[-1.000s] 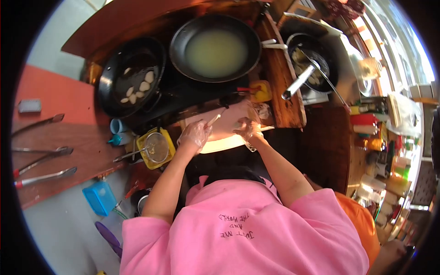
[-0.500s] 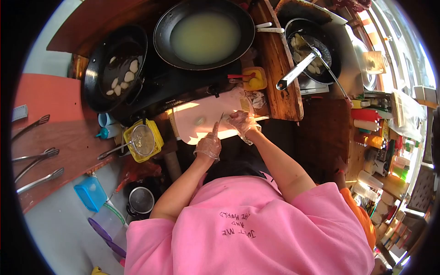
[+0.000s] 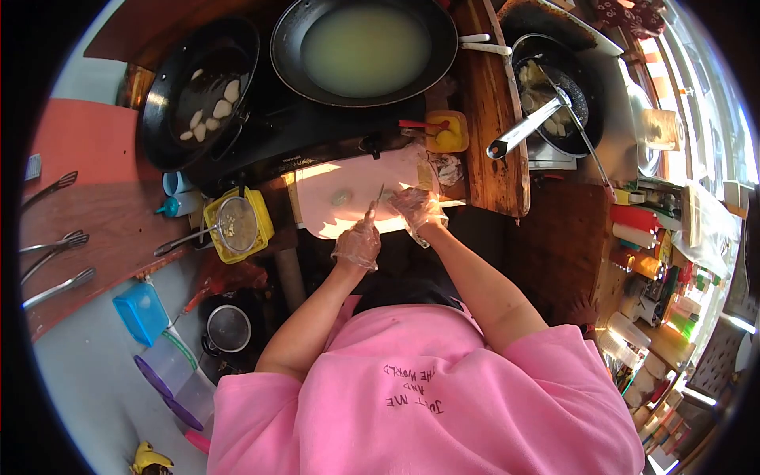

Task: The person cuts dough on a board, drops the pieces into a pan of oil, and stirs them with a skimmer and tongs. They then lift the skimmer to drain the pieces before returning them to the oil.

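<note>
My left hand (image 3: 359,242), in a clear plastic glove, is closed round a small knife (image 3: 380,195) whose thin blade points up and away from me. Close beside it, my right hand (image 3: 415,210), gloved too, has its fingers bent together at the blade; what they hold is too small to make out. Both hands are over the near part of a pink board (image 3: 317,198) lit by patches of sun. A small pale translucent piece (image 3: 341,196) lies on the board, left of the knife.
Beyond the board stand a large pan of pale liquid (image 3: 366,52) and a dark pan with white pieces (image 3: 198,95). A wok (image 3: 582,103) is at the right. A strainer (image 3: 237,225) rests on a yellow basket (image 3: 261,241). A co-worker's hand (image 3: 584,310) shows at right.
The view has shifted slightly. Both my hands stay close together over the board, with the knife still in the left one. The co-worker's orange sleeve no longer shows at the right.
</note>
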Demonstrator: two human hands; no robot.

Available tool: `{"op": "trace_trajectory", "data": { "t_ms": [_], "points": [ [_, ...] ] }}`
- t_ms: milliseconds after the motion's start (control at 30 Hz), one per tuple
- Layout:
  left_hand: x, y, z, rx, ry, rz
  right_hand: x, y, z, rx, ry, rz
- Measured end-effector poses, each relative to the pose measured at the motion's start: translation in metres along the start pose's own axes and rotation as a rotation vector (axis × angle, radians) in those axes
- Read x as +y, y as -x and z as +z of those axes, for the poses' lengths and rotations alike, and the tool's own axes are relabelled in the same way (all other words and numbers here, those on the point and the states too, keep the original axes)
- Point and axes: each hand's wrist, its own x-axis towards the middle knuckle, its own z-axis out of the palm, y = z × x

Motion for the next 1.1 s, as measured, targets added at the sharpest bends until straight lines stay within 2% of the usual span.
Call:
{"op": "trace_trajectory", "data": {
  "t_ms": [67,133,200,267,367,433,467,533,600,667,700,767,800,833,933,1067,1100],
  "points": [
    [0.004,0.002,0.000,-0.088,-0.108,-0.009,0.010,-0.002,0.003,0.018,-0.024,-0.050],
    [0.004,0.000,0.009,-0.086,-0.107,-0.009,0.013,-0.008,0.005,-0.008,0.184,-0.143],
    [0.007,-0.003,0.011,-0.083,-0.107,-0.009,0.020,-0.009,0.008,0.026,0.220,-0.199],
    [0.014,-0.009,0.005,-0.195,-0.168,-0.057,0.026,-0.013,0.013,0.060,0.253,-0.264],
    [0.009,-0.009,0.013,-0.085,-0.111,-0.012,0.034,-0.023,0.020,0.100,0.194,-0.351],
    [0.000,-0.006,0.023,-0.032,-0.107,0.031,0.009,-0.020,0.009,-0.080,0.675,-0.191],
    [-0.004,-0.006,0.027,0.025,-0.103,0.076,0.007,-0.021,0.008,-0.080,0.677,-0.193],
    [-0.001,-0.004,0.016,-0.021,-0.110,0.047,0.009,-0.025,0.008,-0.122,1.017,-0.353],
    [0.004,-0.007,-0.001,-0.064,-0.119,0.019,0.031,-0.038,0.019,-0.106,1.003,-0.351],
    [0.009,-0.009,-0.017,-0.276,-0.081,-0.124,0.037,-0.039,0.020,-0.092,0.983,-0.334],
    [0.009,-0.006,-0.015,-0.088,0.009,-0.095,0.032,-0.033,0.016,-0.071,1.064,-0.401],
    [0.008,-0.007,-0.011,-0.038,0.046,-0.085,0.027,-0.031,0.014,-0.052,1.144,-0.478],
    [0.009,-0.008,-0.011,0.014,0.082,-0.073,0.030,-0.034,0.015,-0.046,1.020,-0.479],
    [0.010,-0.008,-0.011,0.015,0.082,-0.076,0.033,-0.036,0.016,-0.041,0.895,-0.479],
    [0.014,-0.009,-0.006,0.008,0.079,-0.036,0.035,-0.036,0.014,-0.064,1.052,-0.535],
    [0.013,-0.007,0.003,-0.098,0.021,-0.061,0.037,-0.032,0.018,-0.020,1.061,-0.517],
    [0.016,-0.006,0.005,-0.104,-0.028,-0.060,0.036,-0.031,0.017,-0.030,1.016,-0.448]
  ]
}}
